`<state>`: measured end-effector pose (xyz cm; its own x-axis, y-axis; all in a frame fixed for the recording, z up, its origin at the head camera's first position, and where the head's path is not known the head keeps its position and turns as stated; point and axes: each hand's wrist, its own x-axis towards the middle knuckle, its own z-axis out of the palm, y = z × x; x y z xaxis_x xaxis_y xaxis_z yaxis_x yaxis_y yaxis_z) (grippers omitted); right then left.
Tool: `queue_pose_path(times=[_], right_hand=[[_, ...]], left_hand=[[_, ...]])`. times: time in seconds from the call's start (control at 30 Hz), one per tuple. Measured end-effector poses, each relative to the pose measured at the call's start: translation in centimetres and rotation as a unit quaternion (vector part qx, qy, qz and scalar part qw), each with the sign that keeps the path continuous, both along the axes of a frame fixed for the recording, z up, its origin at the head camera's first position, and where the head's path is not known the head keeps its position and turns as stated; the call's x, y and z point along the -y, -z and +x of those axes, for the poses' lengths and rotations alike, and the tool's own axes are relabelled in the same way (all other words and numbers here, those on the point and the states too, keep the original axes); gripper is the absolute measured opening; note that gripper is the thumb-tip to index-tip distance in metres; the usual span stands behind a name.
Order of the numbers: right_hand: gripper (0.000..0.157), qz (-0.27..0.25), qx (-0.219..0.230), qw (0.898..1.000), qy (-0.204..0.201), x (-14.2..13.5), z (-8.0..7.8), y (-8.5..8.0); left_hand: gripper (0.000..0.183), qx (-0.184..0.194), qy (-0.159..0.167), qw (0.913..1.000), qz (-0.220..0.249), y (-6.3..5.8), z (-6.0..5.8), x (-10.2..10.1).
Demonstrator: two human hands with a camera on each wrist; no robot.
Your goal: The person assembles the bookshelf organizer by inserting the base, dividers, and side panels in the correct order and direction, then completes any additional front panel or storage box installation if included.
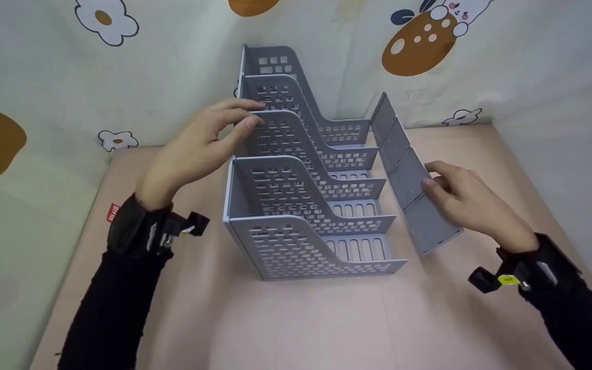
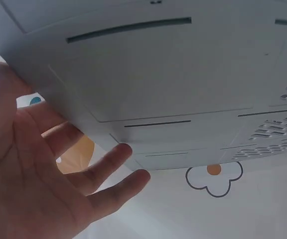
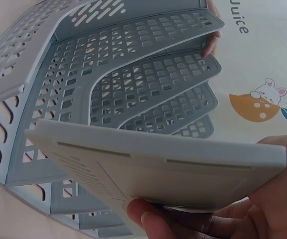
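A blue-grey plastic file rack with several perforated dividers stands on the table. My left hand is at its back edge, with thumb and fingertips reaching over the top beside a divider. In the left wrist view the left fingers are spread and fairly straight along the rack's flat slotted back. My right hand grips a long grey plastic panel by its outer edge, thumb on one face. That panel stands tilted beside the rack's low front ends; its slotted side shows in the right wrist view.
The pink tabletop extends in front of the rack. Behind and at the sides hangs a pale cloth printed with flowers and fruit. A small red tag lies at the left edge, beside the left wrist.
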<state>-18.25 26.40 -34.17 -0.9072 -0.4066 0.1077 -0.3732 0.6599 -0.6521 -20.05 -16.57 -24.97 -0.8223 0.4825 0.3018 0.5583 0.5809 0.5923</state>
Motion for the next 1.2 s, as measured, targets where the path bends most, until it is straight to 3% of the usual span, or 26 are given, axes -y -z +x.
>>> queue_pose_path(times=[0.2, 0.5, 0.67, 0.83, 1.03, 1.2], right_hand=[[0.033, 0.005, -0.001, 1.000, -0.002, 0.2, 0.0, 0.1], [0.032, 0.001, -0.009, 1.000, -0.002, 0.3, 0.1, 0.1], [0.030, -0.006, -0.006, 1.000, 0.001, 0.1, 0.1, 0.1], [0.030, -0.008, 0.002, 1.000, 0.004, -0.1, 0.2, -0.1], [0.032, -0.013, 0.012, 1.000, 0.007, -0.1, 0.3, 0.1], [0.033, -0.018, 0.016, 1.000, 0.006, -0.2, 0.2, 0.3]], left_hand=[[0.033, -0.024, -0.008, 0.9996, 0.013, 0.3, 0.0, -0.3], [0.029, -0.023, 0.009, 0.9995, 0.020, 0.2, -0.2, 0.0], [0.033, -0.026, -0.020, 0.9988, 0.037, -0.4, -0.6, -0.1], [0.045, -0.023, -0.039, 0.9984, 0.033, -0.8, -1.6, 0.1], [0.057, 0.020, -0.040, 0.9990, 0.008, -0.7, -3.2, 0.4], [0.060, 0.034, -0.052, 0.9980, -0.014, -1.3, -4.3, 0.4]])
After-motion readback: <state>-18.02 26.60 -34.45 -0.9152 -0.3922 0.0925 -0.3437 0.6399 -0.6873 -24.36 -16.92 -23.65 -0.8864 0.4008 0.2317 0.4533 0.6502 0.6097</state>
